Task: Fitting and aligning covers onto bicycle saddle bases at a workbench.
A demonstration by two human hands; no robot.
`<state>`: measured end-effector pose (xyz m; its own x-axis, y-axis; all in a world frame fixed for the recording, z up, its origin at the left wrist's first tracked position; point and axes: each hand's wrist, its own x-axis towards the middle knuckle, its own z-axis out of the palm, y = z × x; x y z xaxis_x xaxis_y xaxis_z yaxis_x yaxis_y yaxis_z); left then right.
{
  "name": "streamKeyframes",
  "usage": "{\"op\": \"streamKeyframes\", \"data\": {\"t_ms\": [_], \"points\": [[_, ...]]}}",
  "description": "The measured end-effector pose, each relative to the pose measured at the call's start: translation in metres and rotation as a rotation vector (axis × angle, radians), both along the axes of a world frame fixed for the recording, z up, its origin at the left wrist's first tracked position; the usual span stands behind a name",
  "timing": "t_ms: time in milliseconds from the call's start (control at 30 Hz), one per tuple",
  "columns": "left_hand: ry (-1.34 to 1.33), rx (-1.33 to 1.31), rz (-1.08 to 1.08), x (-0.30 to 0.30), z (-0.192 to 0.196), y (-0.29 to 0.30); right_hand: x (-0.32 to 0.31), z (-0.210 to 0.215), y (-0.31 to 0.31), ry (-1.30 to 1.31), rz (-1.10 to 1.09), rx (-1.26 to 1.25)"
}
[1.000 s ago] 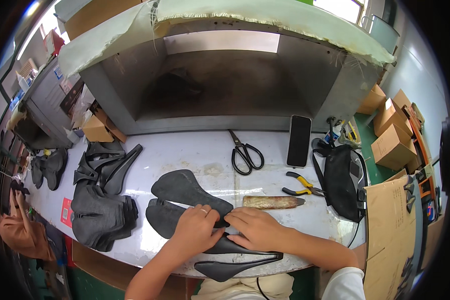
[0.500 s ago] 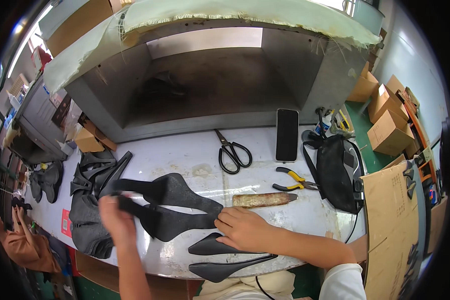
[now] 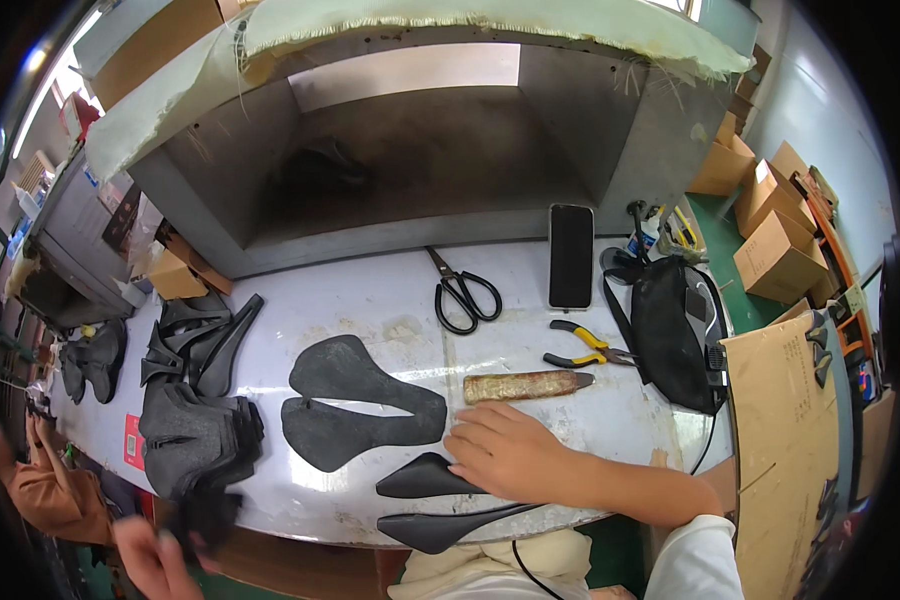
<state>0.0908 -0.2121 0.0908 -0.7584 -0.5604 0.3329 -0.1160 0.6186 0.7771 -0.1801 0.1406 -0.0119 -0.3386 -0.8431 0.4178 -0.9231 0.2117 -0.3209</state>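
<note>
A flat dark grey U-shaped piece (image 3: 342, 437), like a shoe-upper cutting, lies on the white worktable with its two broad lobes toward the left. My right hand (image 3: 505, 452) rests beside its narrow right end, fingers lying loosely on the table. Just below that hand are two pointed black shoe-heel-like pieces (image 3: 448, 528), the upper one partly covered by it. At the lower left, my left hand (image 3: 155, 560) is smeared by motion off the table's edge. A blurred black piece (image 3: 205, 518) is at its fingers, just below a stack of dark grey cuttings (image 3: 192, 440).
Black-handled scissors (image 3: 462, 295), yellow-black pliers (image 3: 590, 350), a worn wrapped-handle blade (image 3: 522, 387) and a phone (image 3: 570, 257) lie beyond my right hand. A black pouch (image 3: 678, 335) is at the right. A grey metal box (image 3: 430, 252) stands behind. Another person (image 3: 62, 497) sits far left.
My left hand has swung from above the U-shaped piece down and left past the stack, carrying a black piece with it. My right hand has shifted slightly right and stays low on the table.
</note>
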Motion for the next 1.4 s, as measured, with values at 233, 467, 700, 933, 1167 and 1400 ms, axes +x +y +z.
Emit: {"op": "streamKeyframes", "data": {"t_ms": [233,467,700,933,1167,1400], "points": [[-0.417,0.219,-0.845,-0.056,-0.028,0.155,0.086,0.035,0.013,-0.757,0.259,-0.181],[-0.232,0.361,-0.994,-0.086,-0.069,0.192,0.086,0.015,0.052,-1.228,0.226,0.093],[-0.628,0.585,-1.684,-0.122,-0.097,0.166,0.070,0.031,0.093,-1.171,0.476,-0.343],[-0.106,1.925,-0.202,-0.088,-0.097,0.221,0.098,0.025,0.123,-1.405,0.363,-0.967],[0.169,0.211,-0.716,-0.046,-0.131,0.175,0.100,0.006,0.148,-1.488,0.175,-0.711],[-0.335,0.592,-0.684,-0.094,-0.093,0.167,0.080,-0.019,0.119,-1.165,-0.701,-0.255]]}}
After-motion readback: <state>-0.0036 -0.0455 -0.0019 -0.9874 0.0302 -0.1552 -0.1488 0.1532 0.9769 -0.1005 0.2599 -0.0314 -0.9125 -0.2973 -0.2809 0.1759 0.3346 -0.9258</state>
